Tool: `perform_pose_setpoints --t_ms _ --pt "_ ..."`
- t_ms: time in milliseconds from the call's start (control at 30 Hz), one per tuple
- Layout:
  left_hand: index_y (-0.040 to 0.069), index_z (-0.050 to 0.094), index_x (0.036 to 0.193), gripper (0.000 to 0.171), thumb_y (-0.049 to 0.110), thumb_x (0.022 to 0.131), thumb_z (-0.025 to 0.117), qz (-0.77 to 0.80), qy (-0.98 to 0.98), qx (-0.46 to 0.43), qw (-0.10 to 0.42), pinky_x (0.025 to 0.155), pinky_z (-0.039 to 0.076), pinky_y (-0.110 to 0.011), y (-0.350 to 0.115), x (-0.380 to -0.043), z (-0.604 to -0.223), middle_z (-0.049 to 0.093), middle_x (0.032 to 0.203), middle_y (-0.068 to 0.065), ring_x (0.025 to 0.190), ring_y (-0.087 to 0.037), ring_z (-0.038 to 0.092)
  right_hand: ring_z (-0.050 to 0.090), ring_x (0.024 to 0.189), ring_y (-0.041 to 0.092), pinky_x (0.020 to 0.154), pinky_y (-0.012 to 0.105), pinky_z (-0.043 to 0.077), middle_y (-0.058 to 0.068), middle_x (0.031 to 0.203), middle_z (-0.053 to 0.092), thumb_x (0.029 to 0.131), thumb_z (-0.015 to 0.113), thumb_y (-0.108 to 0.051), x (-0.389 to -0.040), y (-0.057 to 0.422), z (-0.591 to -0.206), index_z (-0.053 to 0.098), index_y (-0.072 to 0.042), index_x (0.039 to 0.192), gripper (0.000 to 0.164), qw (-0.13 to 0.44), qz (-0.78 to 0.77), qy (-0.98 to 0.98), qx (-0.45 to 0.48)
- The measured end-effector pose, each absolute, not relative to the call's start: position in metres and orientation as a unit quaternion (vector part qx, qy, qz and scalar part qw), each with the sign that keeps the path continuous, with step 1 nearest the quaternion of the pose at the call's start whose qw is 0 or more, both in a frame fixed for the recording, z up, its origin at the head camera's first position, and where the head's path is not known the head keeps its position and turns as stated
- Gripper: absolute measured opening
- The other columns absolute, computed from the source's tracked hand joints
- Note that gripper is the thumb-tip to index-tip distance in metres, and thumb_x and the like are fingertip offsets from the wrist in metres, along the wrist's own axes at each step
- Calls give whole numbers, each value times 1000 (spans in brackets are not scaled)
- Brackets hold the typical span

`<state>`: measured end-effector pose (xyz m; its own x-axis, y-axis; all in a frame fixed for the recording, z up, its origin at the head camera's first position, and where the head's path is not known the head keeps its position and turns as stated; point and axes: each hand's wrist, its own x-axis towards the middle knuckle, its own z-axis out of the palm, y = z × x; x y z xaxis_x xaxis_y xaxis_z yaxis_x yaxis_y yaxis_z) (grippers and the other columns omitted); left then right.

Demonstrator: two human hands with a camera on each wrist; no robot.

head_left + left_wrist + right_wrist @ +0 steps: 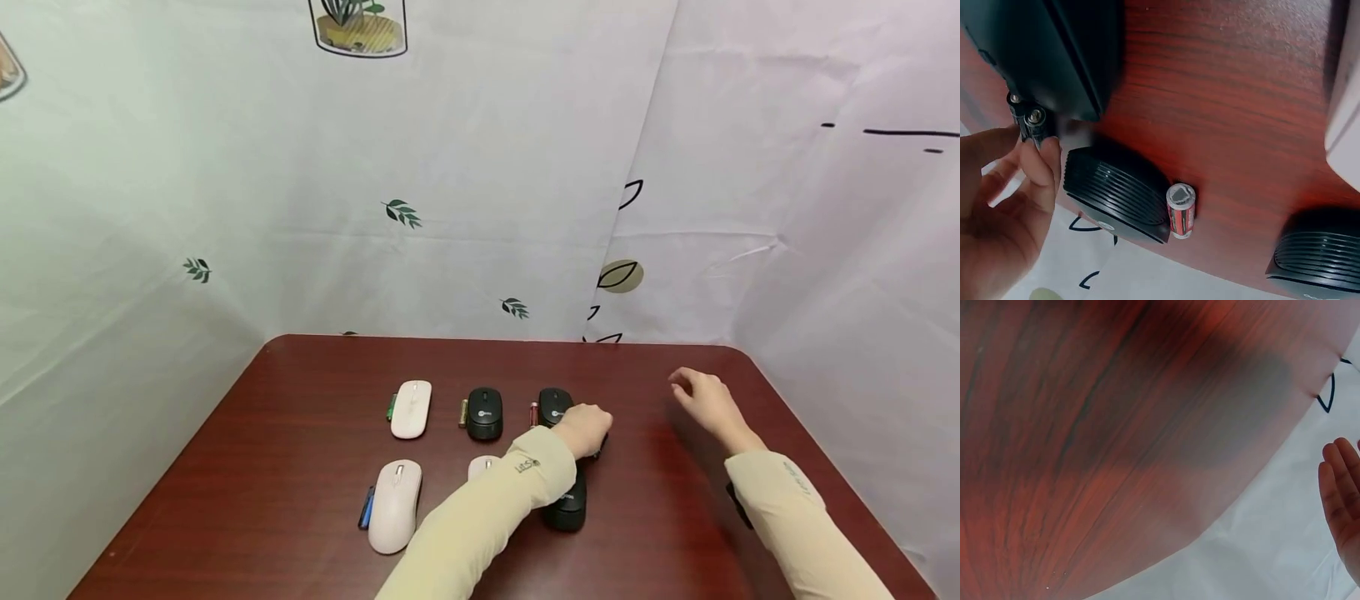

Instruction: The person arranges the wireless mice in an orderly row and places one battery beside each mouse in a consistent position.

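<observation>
My left hand point(585, 429) pinches a pair of dark batteries point(1034, 125) between thumb and fingers. They are beside the near black mouse point(566, 507), whose dark body fills the top left of the left wrist view. Just past the hand is a far black mouse point(555, 403), with a red battery point(1181, 215) at its side. My left forearm covers part of a white mouse point(482, 465). Off to the right, my right hand point(708, 404) hovers above the table with loosely bent fingers, holding nothing; the right wrist view shows its fingers point(1338, 481).
The reddish-brown table point(300, 467) also bears a far-left white mouse point(411, 409) with a green battery point(391, 407), a middle black mouse point(484, 414) with a gold-green battery point(462, 413), and a near-left white mouse point(395, 507) with blue batteries point(366, 507). A patterned white cloth point(480, 167) hangs behind.
</observation>
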<state>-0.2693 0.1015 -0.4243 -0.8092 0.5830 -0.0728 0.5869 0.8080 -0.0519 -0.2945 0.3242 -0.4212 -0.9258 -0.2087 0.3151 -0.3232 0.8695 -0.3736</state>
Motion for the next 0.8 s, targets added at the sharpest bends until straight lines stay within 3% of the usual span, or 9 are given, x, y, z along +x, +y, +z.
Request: perform_pose_setpoints --t_ms 267,800 --pt "19 65 98 10 16 88 64 -26 957 287 11 69 52 -20 110 -265 -426 69 98 4 88 -10 66 63 76 33 66 47 50 24 91 67 89 56 -1 -297 318 -419 62 9 100 16 126 224 -956 143" --pt "20 71 85 7 17 87 65 0 967 254 28 59 51 -20 113 -257 -428 70 87 5 77 -8 66 62 74 27 64 41 51 18 87 67 89 58 -2 -290 310 -424 63 7 100 16 107 240 -953 150"
